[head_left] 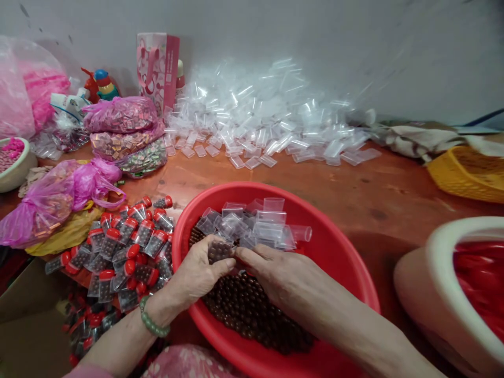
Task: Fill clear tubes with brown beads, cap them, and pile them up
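My left hand [197, 270] grips a small clear plastic container [220, 252] filled with dark brown balls. At the container's right end are the pinched fingertips of my right hand [273, 270]; what they hold, if anything, is hidden. Both hands are over a large red basin [350, 262]. Inside it, a heap of dark brown balls [252, 310] lies at the near side, and a pile of unfilled clear containers [270, 223] rests behind my hands. Left of the basin lie many filled containers with red caps [126, 231], some in a lower heap [92, 325] by the table edge.
Clear containers [268, 115] are heaped along the wall. At right stand a whitish tub of red pieces [429, 262] and a yellow basket [464, 170]. Pink bags [122, 115], a white bowl [23, 170] and a pink paper bag [157, 68] occupy the left of the wooden table [378, 194].
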Available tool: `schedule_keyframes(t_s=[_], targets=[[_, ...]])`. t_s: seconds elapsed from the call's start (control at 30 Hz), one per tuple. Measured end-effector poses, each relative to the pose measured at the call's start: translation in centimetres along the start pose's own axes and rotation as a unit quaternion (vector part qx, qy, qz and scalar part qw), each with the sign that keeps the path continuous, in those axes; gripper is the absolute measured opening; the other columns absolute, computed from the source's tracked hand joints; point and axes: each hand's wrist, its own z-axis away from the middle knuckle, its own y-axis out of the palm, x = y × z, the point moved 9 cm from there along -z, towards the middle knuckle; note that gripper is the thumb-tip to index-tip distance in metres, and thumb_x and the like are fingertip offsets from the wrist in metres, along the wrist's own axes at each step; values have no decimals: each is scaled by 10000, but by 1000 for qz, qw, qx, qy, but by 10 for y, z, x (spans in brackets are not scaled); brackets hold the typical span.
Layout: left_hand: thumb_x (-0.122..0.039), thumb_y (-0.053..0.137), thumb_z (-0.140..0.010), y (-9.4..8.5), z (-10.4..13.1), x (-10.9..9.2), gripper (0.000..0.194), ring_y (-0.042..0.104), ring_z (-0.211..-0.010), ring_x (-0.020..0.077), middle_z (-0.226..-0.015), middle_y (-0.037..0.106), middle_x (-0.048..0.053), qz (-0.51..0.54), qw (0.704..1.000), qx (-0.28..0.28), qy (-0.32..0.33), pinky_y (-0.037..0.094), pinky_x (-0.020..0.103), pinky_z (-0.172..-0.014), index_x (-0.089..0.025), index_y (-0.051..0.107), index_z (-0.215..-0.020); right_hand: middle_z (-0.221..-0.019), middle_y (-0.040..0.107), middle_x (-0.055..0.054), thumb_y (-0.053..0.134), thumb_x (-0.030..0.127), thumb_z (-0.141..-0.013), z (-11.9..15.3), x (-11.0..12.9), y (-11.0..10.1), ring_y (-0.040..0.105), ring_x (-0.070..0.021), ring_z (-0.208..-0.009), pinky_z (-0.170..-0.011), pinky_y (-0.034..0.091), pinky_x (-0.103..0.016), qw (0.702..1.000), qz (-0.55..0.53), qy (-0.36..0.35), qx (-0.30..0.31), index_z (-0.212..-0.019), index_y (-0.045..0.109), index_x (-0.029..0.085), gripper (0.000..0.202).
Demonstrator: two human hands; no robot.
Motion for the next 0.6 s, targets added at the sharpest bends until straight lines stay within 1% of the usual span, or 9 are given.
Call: schedule_keyframes(t_s=[0.07,0.13,0.17,0.27,0.37,0.43,0.5,0.57,0.6], targets=[[-284,759,-701,0,0,0,323,585,-796,110,-834,594,-7,15,1000,3,-2,480,263,-789,-143,526,-876,-741,617,-36,405,50,-849,0,-2,-8,563,-151,-629,-558,393,-256,999,-43,-2,-31,-908,597,199,251],[-311,763,-700,2,0,1,364,621,-810,129,-885,634,20,41,999,11,-6,488,288,-800,-149,508,-904,-780,644,-40,473,177,-892,3,-10,-16,589,-166,-686,-599,439,-272,989,-135,3,-66,-905,592,206,124],[-321,761,-703,2,0,1,376,635,-822,137,-915,652,38,52,999,14,-5,488,296,-810,-151,502,-917,-791,650,-34,507,237,-895,4,-16,-18,593,-163,-692,-604,456,-273,978,-192,12,-80,-907,589,211,87],[-331,739,-729,1,0,0,354,648,-844,145,-948,680,73,60,998,11,3,480,297,-824,-144,508,-923,-757,644,-6,596,328,-858,9,-33,-17,592,-134,-636,-565,483,-251,926,-356,54,-114,-889,583,216,117],[-332,725,-735,2,0,-1,324,639,-816,143,-886,684,67,49,999,15,10,475,293,-807,-134,533,-905,-735,658,2,702,335,-781,13,-43,-19,621,-121,-625,-554,513,-223,860,-471,86,-176,-839,599,217,167],[-322,722,-730,2,0,-2,296,622,-795,134,-847,678,55,28,999,19,12,463,282,-803,-127,562,-884,-738,679,5,753,321,-734,15,-47,-22,646,-119,-641,-577,536,-213,816,-521,102,-227,-828,619,227,189],[-303,722,-723,3,0,-3,262,606,-793,127,-835,673,49,0,1000,24,8,446,271,-811,-119,597,-861,-764,701,7,774,312,-714,15,-50,-24,665,-121,-670,-616,554,-218,779,-553,117,-272,-862,649,245,205],[-292,727,-711,5,1,-3,249,597,-798,127,-834,670,46,-14,999,35,3,434,270,-825,-114,626,-854,-805,722,3,780,304,-708,12,-49,-24,680,-127,-712,-649,562,-225,753,-571,128,-301,-902,679,262,223],[-291,731,-706,7,1,-3,255,594,-802,129,-837,666,43,-12,999,42,3,431,274,-832,-114,635,-862,-823,730,0,781,297,-705,10,-46,-23,686,-132,-733,-662,563,-229,745,-577,128,-310,-905,691,266,221]])
